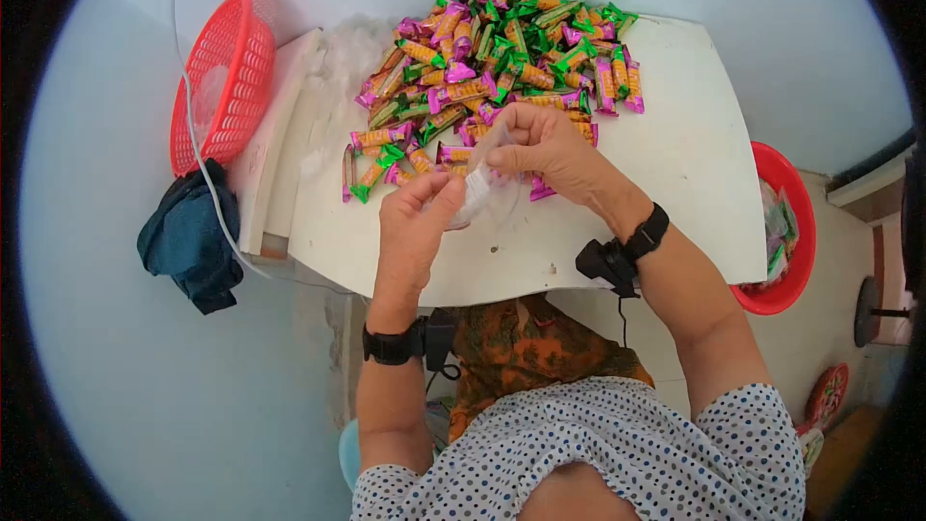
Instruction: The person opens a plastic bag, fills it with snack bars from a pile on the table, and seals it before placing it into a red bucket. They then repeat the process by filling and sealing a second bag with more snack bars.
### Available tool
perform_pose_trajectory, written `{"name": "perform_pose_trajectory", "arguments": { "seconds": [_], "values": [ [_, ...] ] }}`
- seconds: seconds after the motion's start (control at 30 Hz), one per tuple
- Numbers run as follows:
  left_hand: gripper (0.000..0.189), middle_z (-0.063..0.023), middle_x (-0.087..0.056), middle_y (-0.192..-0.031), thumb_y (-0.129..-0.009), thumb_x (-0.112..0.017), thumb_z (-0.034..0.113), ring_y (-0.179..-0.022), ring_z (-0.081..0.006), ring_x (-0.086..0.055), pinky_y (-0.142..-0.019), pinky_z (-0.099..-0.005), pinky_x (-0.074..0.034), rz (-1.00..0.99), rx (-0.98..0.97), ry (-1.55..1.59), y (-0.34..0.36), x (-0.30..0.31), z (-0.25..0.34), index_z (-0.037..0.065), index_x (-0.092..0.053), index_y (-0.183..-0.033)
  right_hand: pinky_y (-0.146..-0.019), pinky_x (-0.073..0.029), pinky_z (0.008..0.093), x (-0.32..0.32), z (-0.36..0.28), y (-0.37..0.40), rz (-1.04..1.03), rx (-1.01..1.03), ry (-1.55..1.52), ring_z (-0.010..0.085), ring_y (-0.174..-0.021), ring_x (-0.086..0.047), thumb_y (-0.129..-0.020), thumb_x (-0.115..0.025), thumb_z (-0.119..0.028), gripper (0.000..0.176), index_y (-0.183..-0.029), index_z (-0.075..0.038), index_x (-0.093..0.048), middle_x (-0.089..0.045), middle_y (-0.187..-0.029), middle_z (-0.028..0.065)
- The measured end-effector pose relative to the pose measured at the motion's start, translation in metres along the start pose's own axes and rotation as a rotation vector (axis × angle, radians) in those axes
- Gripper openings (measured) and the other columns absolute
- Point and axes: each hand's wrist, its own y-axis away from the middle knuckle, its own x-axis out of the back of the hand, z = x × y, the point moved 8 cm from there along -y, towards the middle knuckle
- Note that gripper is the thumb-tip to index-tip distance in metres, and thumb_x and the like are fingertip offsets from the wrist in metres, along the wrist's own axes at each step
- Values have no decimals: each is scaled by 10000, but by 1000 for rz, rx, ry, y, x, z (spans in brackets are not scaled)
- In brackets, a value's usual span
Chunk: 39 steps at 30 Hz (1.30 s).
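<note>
A small clear plastic bag (pixel 475 195) is held between both hands, above the front part of the white table (pixel 675 174). My left hand (pixel 420 222) pinches its lower left side between thumb and fingers. Higher up and to the right, my right hand (pixel 555 150) grips the bag's upper edge with thumb and forefinger. Just beyond the hands lies a large pile of wrapped snack bars (pixel 521 48) in green, purple and orange wrappers. Several bars lie close behind the fingers, partly covered by them. Whether anything is inside the bag is too unclear to tell.
A red basket (pixel 231 87) leans at the left, with dark blue cloth (pixel 193 236) below it and a white cable across. Loose clear bags (pixel 352 53) lie at the table's left. A red tub (pixel 799 232) holding packets stands beyond the right edge.
</note>
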Motion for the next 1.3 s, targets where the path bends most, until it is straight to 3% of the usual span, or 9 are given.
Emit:
{"name": "perform_pose_trajectory", "arguments": {
  "seconds": [0.23,0.3,0.43,0.5,0.7,0.8,0.9,1.0,1.3],
  "values": [
    [376,-78,-683,-1046,-953,-663,256,-914,-174,-673,-791,-327,-566,-30,161,382,42,-19,-9,-12,-621,-1214,-529,-409,215,-15,0,6,-122,-7,-19,32,-684,-585,-839,-783,-146,193,-919,-122,-609,-695,-841,-19],
    [416,-125,-684,-1108,-949,-663,284,-957,-230,-690,-812,-379,-586,-87,207,519,43,-22,-18,-10,-599,-1237,-634,-466,223,-20,6,6,-178,-13,4,63,-771,-626,-840,-780,-121,204,-929,-116,-596,-714,-890,22],
    [336,-93,-698,-1048,-953,-660,238,-915,-178,-692,-799,-326,-574,-181,178,359,43,-24,-30,-8,-622,-1178,-768,-514,264,-28,6,10,-245,3,-1,108,-876,-658,-833,-780,-94,203,-914,-112,-595,-731,-953,66],
    [281,-75,-705,-1015,-957,-656,216,-874,-145,-688,-775,-292,-562,-157,110,180,43,-18,-33,-3,-640,-1133,-759,-514,261,-30,6,11,-234,5,-19,99,-865,-651,-827,-787,-93,195,-905,-106,-609,-722,-927,50],
    [244,-20,-695,-941,-970,-646,239,-770,-88,-639,-689,-240,-514,-32,-12,193,46,-8,-18,20,-668,-1075,-677,-489,230,-24,6,10,-205,-5,50,63,-759,-616,-823,-798,-100,174,-897,-88,-640,-675,-832,-8],
    [263,12,-677,-864,-990,-627,275,-717,-37,-574,-664,-174,-429,183,24,21,58,-9,0,22,-682,-1036,-636,-474,223,-22,1,13,-169,-10,59,55,-720,-602,-829,-795,-108,169,-900,-82,-644,-669,-822,-17],
    [375,-14,-683,-914,-998,-583,385,-750,-91,-640,-696,-263,-544,84,33,1,53,-9,-12,25,-668,-1059,-623,-463,222,-19,1,10,-131,7,60,55,-719,-599,-833,-792,-116,165,-900,-80,-645,-675,-835,-11],
    [324,-8,-676,-893,-981,-619,347,-717,-94,-637,-635,-282,-566,103,169,77,59,-16,-17,36,-673,-1059,-596,-448,210,-16,1,9,-72,73,26,41,-703,-582,-817,-804,-116,167,-901,-75,-666,-674,-832,-14],
    [133,6,-651,-832,-942,-675,201,-708,-112,-644,-627,-274,-558,177,60,176,58,-3,-28,72,-642,-952,-705,-498,233,-23,1,11,-104,83,14,52,-790,-611,-821,-804,-110,151,-896,-68,-680,-690,-873,-9]
  ]
}}
